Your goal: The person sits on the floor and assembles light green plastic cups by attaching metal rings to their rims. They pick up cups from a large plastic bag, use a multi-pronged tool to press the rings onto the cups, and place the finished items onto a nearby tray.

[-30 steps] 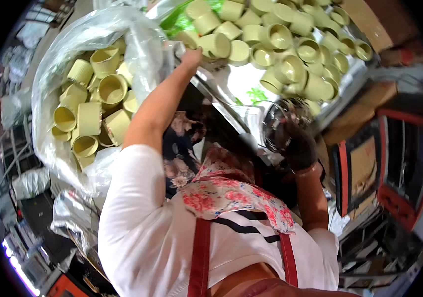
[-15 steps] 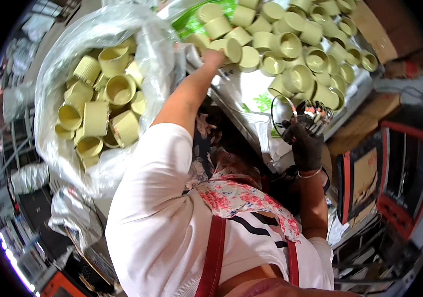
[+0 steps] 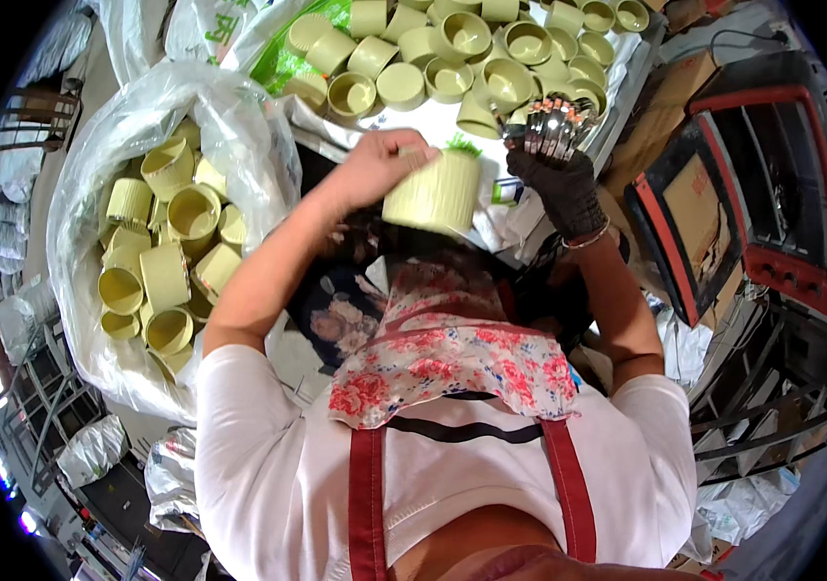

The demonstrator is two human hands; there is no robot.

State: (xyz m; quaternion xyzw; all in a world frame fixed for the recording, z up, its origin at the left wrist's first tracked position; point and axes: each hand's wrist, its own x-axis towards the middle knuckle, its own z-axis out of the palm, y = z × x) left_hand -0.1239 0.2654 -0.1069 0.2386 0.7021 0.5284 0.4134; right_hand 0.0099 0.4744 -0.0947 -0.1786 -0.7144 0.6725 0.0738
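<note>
at the centre of the head view, the bare left hand grips a pale yellow, ribbed, ceramic-looking cylindrical cup by its upper left edge; apart from it, the dark-gloved right hand is clamped around a bunch of shiny metal pieces. handling the cup well probably calls for a firm edge grip, clear of that metal.

Heaped yellowish cups and a filled bag suggest a workshop.
</note>
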